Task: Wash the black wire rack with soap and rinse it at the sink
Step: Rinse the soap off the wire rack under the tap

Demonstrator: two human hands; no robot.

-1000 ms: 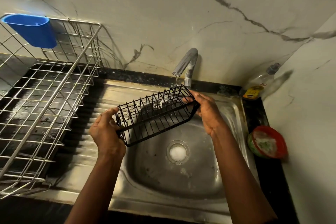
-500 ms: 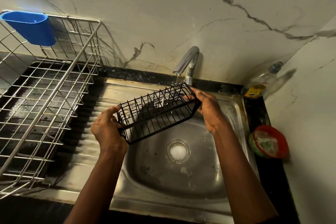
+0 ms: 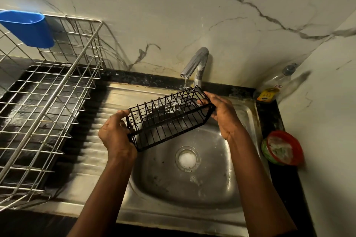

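The black wire rack [image 3: 169, 121] hangs tilted above the steel sink [image 3: 210, 194], its right end higher. My left hand [image 3: 115, 132] grips its lower left end, fingers curled round the wires. My right hand [image 3: 221, 113] holds the upper right end, fingers wrapped behind it. A thin stream of water falls from the chrome tap [image 3: 194, 63] onto the rack's right part. White foam sits in the drain [image 3: 186, 158].
A large steel dish rack [image 3: 44, 102] with a blue plastic cup [image 3: 28, 29] fills the left counter. A clear soap bottle [image 3: 273, 86] stands in the back right corner. A red soap tub [image 3: 283, 150] with a green scrubber lies on the right ledge.
The rack has shifted slightly up and right under the stream. Both hands keep their grip on its ends.
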